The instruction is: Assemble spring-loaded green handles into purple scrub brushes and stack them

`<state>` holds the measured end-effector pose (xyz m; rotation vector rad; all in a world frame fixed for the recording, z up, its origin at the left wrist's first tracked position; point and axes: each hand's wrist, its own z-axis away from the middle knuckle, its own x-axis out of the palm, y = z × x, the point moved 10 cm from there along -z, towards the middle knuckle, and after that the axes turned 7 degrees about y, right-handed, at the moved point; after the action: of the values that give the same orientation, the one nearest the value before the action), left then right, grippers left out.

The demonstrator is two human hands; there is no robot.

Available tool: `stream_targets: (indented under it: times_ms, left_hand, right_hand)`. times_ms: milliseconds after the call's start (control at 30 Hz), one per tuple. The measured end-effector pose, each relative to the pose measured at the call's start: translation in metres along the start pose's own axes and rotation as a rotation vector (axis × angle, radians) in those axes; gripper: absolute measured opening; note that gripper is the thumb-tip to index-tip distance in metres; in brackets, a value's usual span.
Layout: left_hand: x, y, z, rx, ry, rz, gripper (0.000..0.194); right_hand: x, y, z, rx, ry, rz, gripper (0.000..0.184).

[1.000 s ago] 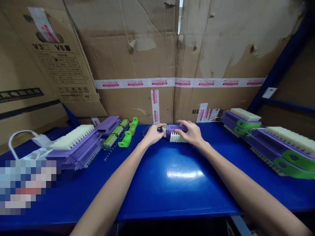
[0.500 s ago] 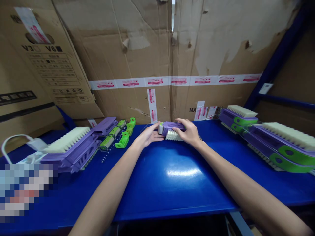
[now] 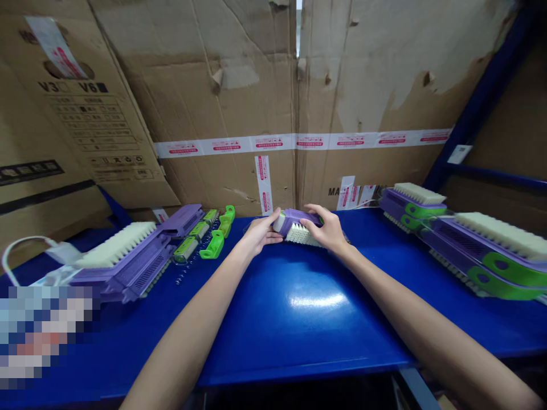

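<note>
Near the middle of the worktop's [image 3: 273, 330] back edge, the right hand [image 3: 332, 232] is clamped on a purple brush [image 3: 294, 216], the left hand [image 3: 255, 236] touching its pale end (whether gripping, I cannot tell). Uneven pressure between them could twist the brush, its pale end sliding off the left fingertips.

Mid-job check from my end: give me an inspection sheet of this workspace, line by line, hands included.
Surface: blue tabletop, glossy, with a bright reflection.
Things: purple brush, pale bristles facing down and toward the camera.
Clutter: left brush stack, green brackets, green-and-metal pieces, right brush stack; scattered bits too small to identify.
Hands: right hand grips the brush; left hand at its pale end, grip unclear.
Cables: white cable at left; thin white cable at back right.
Surroundings: taped cardboard, blue frame.
</note>
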<state>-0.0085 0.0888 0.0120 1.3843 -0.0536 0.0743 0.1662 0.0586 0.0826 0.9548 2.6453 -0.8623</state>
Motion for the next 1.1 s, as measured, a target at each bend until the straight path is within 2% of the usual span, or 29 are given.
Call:
stream_targets:
  times_ms: [67, 133, 233, 267, 333, 400, 500, 667, 800, 867, 1000, 1100]
  left_hand:
    - [0.001, -0.001, 0.001, -0.006, 0.009, 0.005, 0.058]
    - [-0.008, 0.004, 0.0, 0.027, 0.107, 0.057, 0.054]
    - [-0.04, 0.024, 0.002, 0.184, 0.378, 0.233, 0.047]
    - [-0.05, 0.031, 0.003, 0.231, 0.441, 0.28, 0.049]
    - [-0.064, 0.04, 0.001, 0.295, 0.493, 0.302, 0.05]
    - [-0.08, 0.047, 0.001, 0.357, 0.576, 0.218, 0.048]
    - [-0.094, 0.059, 0.004, 0.496, 0.673, -0.104, 0.046]
    - [-0.084, 0.071, 0.013, 0.641, 0.733, -0.712, 0.044]
    - [-0.065, 0.069, 0.014, 0.692, 0.701, -1.025, 0.029]
    - [-0.06, 0.061, 0.01, 0.652, 0.659, -1.121, 0.029]
    - [-0.057, 0.042, 0.0, 0.493, 0.573, -1.259, 0.049]
    - [-0.056, 0.032, -0.004, 0.406, 0.506, -1.351, 0.053]
  right_hand:
    - [0.0, 0.004, -0.001, 0.047, 0.007, -0.003, 0.04]
    - [0.001, 0.008, -0.002, 0.097, 0.004, -0.001, 0.041]
    - [-0.002, 0.017, -0.002, 0.189, 0.023, -0.002, 0.041]
    - [-0.004, 0.02, -0.002, 0.217, 0.032, -0.006, 0.041]
    - [-0.006, 0.026, -0.002, 0.255, 0.042, -0.012, 0.043]
    - [-0.007, 0.029, -0.002, 0.267, 0.041, -0.015, 0.044]
    - [-0.007, 0.032, -0.001, 0.274, 0.042, -0.018, 0.045]
    - [-0.006, 0.033, -0.001, 0.276, 0.04, -0.033, 0.046]
    - [-0.005, 0.032, -0.001, 0.273, 0.032, -0.033, 0.046]
    - [-0.004, 0.032, -0.001, 0.271, 0.03, -0.034, 0.046]
    - [-0.005, 0.031, 0.0, 0.27, 0.032, -0.033, 0.044]
    - [-0.005, 0.03, 0.0, 0.272, 0.029, -0.026, 0.045]
